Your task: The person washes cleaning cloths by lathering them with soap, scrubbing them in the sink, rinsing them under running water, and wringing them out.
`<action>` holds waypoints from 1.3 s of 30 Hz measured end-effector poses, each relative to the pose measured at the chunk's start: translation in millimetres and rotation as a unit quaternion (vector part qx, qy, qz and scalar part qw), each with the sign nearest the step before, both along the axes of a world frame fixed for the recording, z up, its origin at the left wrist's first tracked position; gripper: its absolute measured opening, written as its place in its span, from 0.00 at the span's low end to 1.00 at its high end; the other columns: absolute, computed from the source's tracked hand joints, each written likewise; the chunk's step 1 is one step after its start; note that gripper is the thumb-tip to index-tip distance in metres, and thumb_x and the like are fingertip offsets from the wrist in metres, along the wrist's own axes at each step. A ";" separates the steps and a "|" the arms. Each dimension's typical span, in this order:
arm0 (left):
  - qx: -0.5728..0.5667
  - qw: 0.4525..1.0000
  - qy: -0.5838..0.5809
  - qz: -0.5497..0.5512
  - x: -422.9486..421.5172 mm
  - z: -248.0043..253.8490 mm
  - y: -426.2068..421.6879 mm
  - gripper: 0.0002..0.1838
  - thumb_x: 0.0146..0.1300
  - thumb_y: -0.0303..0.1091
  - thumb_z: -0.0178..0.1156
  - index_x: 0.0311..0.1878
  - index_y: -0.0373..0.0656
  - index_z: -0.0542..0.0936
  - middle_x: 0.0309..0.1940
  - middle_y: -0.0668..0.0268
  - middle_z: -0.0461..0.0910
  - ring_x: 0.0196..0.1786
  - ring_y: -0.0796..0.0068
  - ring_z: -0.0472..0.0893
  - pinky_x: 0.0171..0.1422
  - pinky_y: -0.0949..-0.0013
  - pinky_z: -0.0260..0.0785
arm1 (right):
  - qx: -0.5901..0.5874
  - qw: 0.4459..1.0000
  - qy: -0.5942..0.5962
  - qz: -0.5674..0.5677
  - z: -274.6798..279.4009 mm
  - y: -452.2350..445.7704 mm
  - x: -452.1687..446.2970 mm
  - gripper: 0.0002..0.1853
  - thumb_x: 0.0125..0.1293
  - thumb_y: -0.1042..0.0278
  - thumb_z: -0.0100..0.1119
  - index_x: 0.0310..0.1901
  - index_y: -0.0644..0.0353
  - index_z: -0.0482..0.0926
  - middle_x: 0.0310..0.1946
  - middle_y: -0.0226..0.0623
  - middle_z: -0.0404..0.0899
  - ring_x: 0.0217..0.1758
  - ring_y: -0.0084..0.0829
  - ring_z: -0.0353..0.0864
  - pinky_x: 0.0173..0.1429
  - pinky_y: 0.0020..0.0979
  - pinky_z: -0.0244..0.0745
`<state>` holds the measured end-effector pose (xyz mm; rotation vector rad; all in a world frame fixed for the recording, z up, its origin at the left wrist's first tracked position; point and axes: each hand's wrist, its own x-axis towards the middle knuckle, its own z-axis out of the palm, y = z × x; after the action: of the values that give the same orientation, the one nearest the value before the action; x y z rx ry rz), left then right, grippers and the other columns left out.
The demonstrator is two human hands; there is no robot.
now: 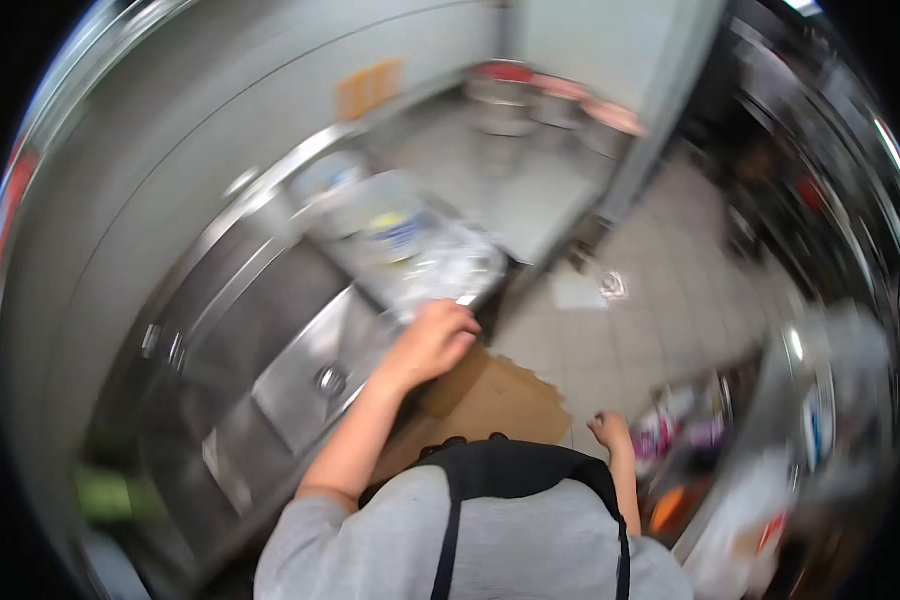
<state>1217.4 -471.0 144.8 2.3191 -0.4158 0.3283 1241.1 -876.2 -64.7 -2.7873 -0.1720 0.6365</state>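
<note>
My left hand [435, 340] is over the front edge of the metal counter, its fingers loosely bent and a little apart, with nothing visible in them. Just beyond it lies clear crinkled plastic [455, 268], and I cannot tell if my fingers touch it. Behind that stands a translucent tub [395, 225] with a blue and yellow label, smeared by motion. To my left is a steel sink [305, 400] with a round drain [331, 379]. Low at my right side hangs my right hand [610, 430], its fingers curled in, holding nothing that I can see.
Brown cardboard [500, 395] lies on the tiled floor [620, 350] at my feet. Several steel pots [500, 105] stand at the far end of the counter. Shelving with packages [680, 425] and a white plastic bag [745, 530] are close on my right.
</note>
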 end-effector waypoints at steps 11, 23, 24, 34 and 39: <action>0.071 0.888 0.153 0.427 -210.3 -6.1 62.2 0.09 0.55 0.35 0.55 0.38 0.42 0.74 0.39 0.58 0.72 0.47 0.58 0.70 0.52 0.62 0.63 | 0.311 0.856 -0.182 0.369 130.8 247.1 139.5 0.13 0.57 0.64 0.54 0.40 0.64 0.74 0.36 0.44 0.75 0.41 0.43 0.73 0.46 0.36 0.66; -0.011 0.735 0.188 0.651 -440.0 31.9 91.8 0.11 0.56 0.33 0.55 0.41 0.39 0.73 0.39 0.59 0.72 0.46 0.61 0.71 0.49 0.67 0.63 | 0.380 0.762 -0.280 0.443 155.0 555.8 135.7 0.25 0.52 0.56 0.61 0.47 0.65 0.73 0.50 0.49 0.68 0.55 0.43 0.67 0.58 0.34 0.61; -0.012 0.725 0.193 0.661 -455.5 34.4 95.4 0.11 0.56 0.33 0.55 0.41 0.39 0.73 0.39 0.59 0.72 0.46 0.62 0.71 0.48 0.68 0.63 | 0.315 0.778 -0.326 0.435 151.0 584.4 147.1 0.29 0.51 0.56 0.62 0.52 0.63 0.69 0.54 0.51 0.65 0.58 0.45 0.63 0.61 0.36 0.58; 0.016 0.641 0.247 0.727 -544.7 13.4 150.8 0.11 0.55 0.32 0.55 0.39 0.37 0.74 0.39 0.57 0.72 0.47 0.58 0.70 0.50 0.65 0.62 | -0.039 0.902 -0.286 0.321 141.9 676.6 186.7 0.43 0.43 0.52 0.66 0.61 0.55 0.57 0.60 0.43 0.59 0.64 0.39 0.56 0.61 0.51 0.55; -0.026 0.654 0.247 0.714 -520.2 -3.5 176.2 0.11 0.55 0.32 0.55 0.40 0.38 0.74 0.40 0.59 0.72 0.46 0.59 0.69 0.48 0.66 0.63 | -0.009 0.872 -0.404 0.275 131.0 678.8 177.2 0.17 0.46 0.56 0.64 0.38 0.51 0.77 0.40 0.35 0.77 0.48 0.38 0.75 0.54 0.58 0.58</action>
<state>697.3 -294.8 141.3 2.0235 1.7619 0.3622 1418.3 -197.3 66.3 -2.8250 -1.1446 -0.4911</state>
